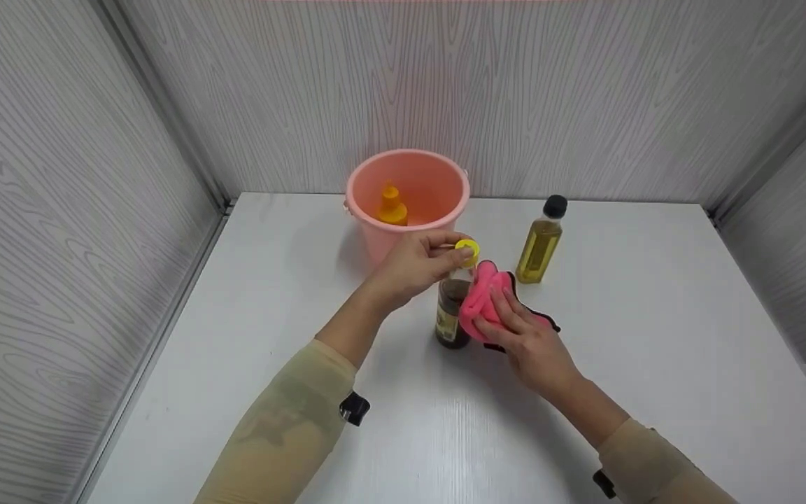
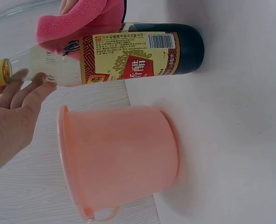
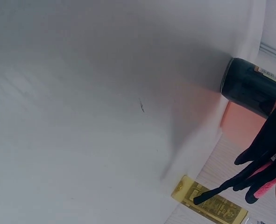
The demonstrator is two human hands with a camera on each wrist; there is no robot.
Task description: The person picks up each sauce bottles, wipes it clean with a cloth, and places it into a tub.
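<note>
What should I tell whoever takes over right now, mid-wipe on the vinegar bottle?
Left hand: fingers grip the vinegar bottle at its yellow cap, holding it upright on the white table.
Right hand: presses the pink cloth against the bottle's side.
Nearby: pink bucket behind, with an orange-capped bottle inside; oil bottle stands to the right, untouched.
Done: cloth is on the bottle.
Left: probably finishing the wipe; how much is cleaned cannot be told.

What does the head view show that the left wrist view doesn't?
Only the head view shows the oil bottle, the orange piece inside the bucket, and the right hand pressing the pink cloth. Only the left wrist view shows the vinegar bottle's printed label. Both show the pink bucket, vinegar bottle, pink cloth and left hand.
</note>
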